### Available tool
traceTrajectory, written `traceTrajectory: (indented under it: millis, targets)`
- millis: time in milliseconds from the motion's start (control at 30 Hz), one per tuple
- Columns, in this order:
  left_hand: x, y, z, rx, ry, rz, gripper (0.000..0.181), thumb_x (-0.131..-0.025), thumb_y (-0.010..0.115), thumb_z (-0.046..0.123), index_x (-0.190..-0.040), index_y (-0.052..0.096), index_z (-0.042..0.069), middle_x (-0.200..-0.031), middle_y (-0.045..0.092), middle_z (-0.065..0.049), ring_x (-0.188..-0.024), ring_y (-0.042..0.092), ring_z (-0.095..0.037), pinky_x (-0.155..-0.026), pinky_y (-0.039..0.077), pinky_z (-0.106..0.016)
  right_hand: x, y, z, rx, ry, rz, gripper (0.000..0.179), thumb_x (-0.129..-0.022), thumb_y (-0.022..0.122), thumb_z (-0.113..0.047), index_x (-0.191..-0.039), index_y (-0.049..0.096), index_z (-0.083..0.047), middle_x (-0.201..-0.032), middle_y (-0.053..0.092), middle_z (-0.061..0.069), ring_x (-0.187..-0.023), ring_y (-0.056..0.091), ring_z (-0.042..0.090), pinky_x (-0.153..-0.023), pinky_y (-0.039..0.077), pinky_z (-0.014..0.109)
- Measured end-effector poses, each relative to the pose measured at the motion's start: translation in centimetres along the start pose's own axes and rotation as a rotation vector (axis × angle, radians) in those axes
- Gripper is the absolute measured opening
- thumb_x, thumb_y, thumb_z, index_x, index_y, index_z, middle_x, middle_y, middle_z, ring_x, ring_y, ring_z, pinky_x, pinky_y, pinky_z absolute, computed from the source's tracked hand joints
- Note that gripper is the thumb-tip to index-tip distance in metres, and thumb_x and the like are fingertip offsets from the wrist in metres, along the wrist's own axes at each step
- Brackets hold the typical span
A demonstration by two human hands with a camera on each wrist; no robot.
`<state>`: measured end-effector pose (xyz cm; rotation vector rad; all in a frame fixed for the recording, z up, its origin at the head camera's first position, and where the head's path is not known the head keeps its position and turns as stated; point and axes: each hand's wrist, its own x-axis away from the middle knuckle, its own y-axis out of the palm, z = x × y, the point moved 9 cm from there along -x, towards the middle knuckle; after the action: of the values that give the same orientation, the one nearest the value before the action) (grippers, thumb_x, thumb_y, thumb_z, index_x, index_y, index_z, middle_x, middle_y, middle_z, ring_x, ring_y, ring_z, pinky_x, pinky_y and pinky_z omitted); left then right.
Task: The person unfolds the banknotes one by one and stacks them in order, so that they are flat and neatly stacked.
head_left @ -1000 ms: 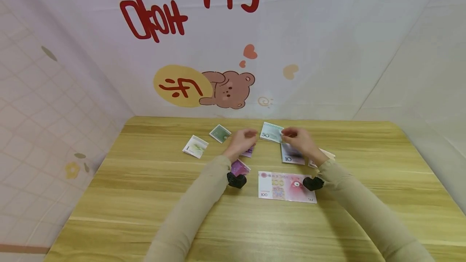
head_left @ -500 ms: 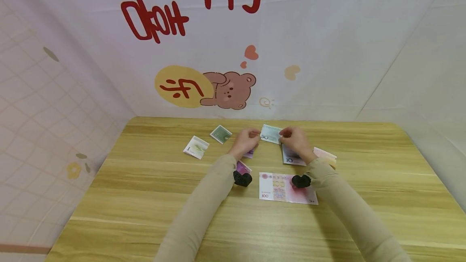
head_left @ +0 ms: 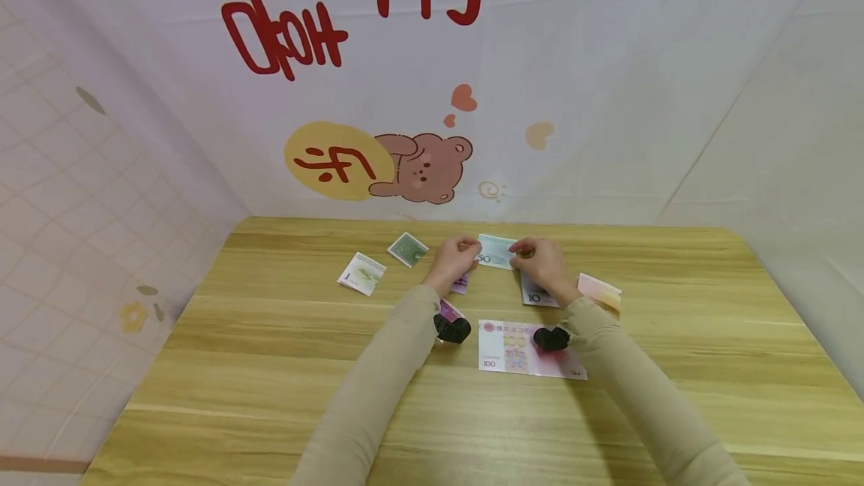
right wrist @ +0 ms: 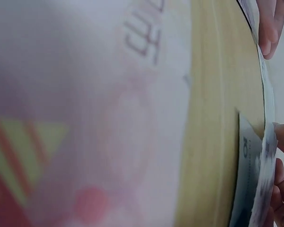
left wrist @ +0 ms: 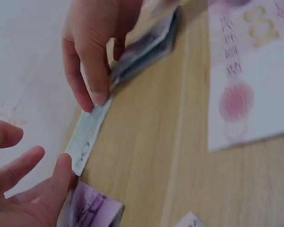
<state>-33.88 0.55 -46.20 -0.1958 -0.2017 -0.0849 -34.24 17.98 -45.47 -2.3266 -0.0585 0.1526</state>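
A green-blue 50 banknote (head_left: 498, 251) lies at the back of the table between the two hands. My right hand (head_left: 545, 265) pinches its right end; the left wrist view shows that hand's fingertips (left wrist: 100, 97) at the note's far end. At the left end, fingertips of my left hand (head_left: 452, 265) touch the edge, and that hand's fingers (left wrist: 62, 163) look extended and spread in the left wrist view. Under the right hand sits a folded 10 banknote (head_left: 535, 294), partly hidden. A purple banknote (left wrist: 92, 205) lies beside the left hand.
A flat pink 100 banknote (head_left: 498, 355) lies nearer the front, partly under the right wrist's black camera (head_left: 551, 338). Folded 1 (head_left: 362, 274) and green 2 (head_left: 408, 250) notes lie left. A pink-orange note (head_left: 599, 291) is at right. The decorated wall cloth (head_left: 594, 133) borders the table's back.
Both hands have closed in on the 50 note: my left hand's fingertips now meet its left edge, and the note has shifted slightly left and straightened. My right hand has moved slightly left.
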Motion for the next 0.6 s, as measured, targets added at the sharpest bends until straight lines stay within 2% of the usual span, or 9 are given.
traceTrajectory:
  millis: [67,200,267,433,600]
  targets:
    - [-0.15,0.09,-0.23,0.074,-0.029,-0.004,0.024,-0.094,0.059,0.011,-0.113,0.064,-0.003,-0.107,0.065,-0.018,-0.096,0.065,-0.032,-0.081,0.054,-0.033,-0.08,0.0,0.27,0.009,-0.002,0.013,0.02,-0.081,0.072,-0.007,-0.101,0.072,-0.002,-0.099,0.069,0.017,-0.096,0.061,0.033,-0.081,0.045,0.044]
    - [-0.13,0.37,-0.23,0.221,-0.073,-0.027,0.028,-0.093,0.058,0.007,-0.117,0.059,-0.007,-0.115,0.06,-0.027,-0.086,0.064,-0.024,-0.082,0.053,-0.03,-0.04,-0.12,0.31,0.027,0.002,0.018,0.02,-0.081,0.073,-0.009,-0.101,0.073,-0.004,-0.1,0.069,0.016,-0.097,0.061,0.033,-0.078,0.044,0.045]
    - [-0.1,0.5,-0.13,0.25,-0.079,-0.035,0.03,-0.092,0.057,0.004,-0.119,0.058,-0.009,-0.115,0.059,-0.028,-0.081,0.061,-0.018,-0.081,0.053,-0.029,-0.01,-0.13,0.23,0.033,0.001,0.022,0.02,-0.081,0.073,-0.01,-0.101,0.073,-0.005,-0.1,0.069,0.015,-0.096,0.061,0.032,-0.076,0.043,0.044]
    - [0.02,0.55,0.0,0.176,-0.074,-0.008,0.033,-0.09,0.055,0.002,-0.121,0.059,-0.007,-0.108,0.064,-0.023,-0.08,0.062,-0.022,-0.081,0.052,-0.035,0.1,0.04,0.04,0.025,-0.002,0.008,0.021,-0.083,0.073,-0.01,-0.103,0.073,-0.005,-0.103,0.069,0.016,-0.099,0.06,0.035,-0.079,0.042,0.048]
    - [0.25,0.4,0.33,0.097,-0.073,0.031,0.035,-0.087,0.053,0.0,-0.121,0.059,-0.005,-0.1,0.065,-0.016,-0.088,0.065,-0.029,-0.083,0.052,-0.038,0.09,0.09,0.12,0.03,-0.003,0.012,0.021,-0.083,0.072,-0.011,-0.104,0.073,-0.006,-0.103,0.069,0.015,-0.1,0.06,0.034,-0.077,0.041,0.047]
